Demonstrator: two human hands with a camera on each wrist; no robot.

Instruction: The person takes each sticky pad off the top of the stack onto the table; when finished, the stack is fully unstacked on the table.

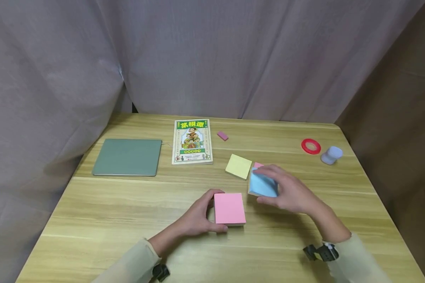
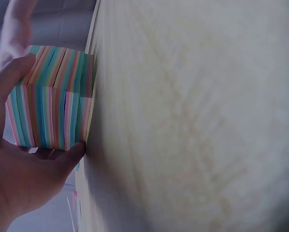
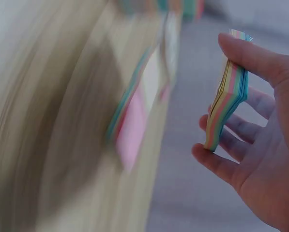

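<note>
My left hand [image 1: 198, 217] grips the sides of a stack of sticky note pads [image 1: 230, 208] with a pink top sheet. In the left wrist view the stack's striped, many-coloured edges [image 2: 47, 99] show between thumb and fingers, right at the tabletop. Held between the thumb and fingers of my right hand [image 1: 292, 193] is a blue-topped sticky note pad [image 1: 261, 185], raised above the table in the right wrist view. Just behind it lies a pink sticky note pad [image 1: 258, 165], mostly hidden in the head view. A yellow sticky note pad [image 1: 238, 166] lies beside that one.
On the wooden table [image 1: 120, 212], a green notebook-like slab [image 1: 127, 157] and an illustrated book [image 1: 192, 141] lie at the back left. A small pink block [image 1: 222, 136] is right of the book. Far right are a red ring [image 1: 311, 146] and a whitish spool-shaped object [image 1: 331, 155]. Grey curtains [image 1: 205, 59] hang behind.
</note>
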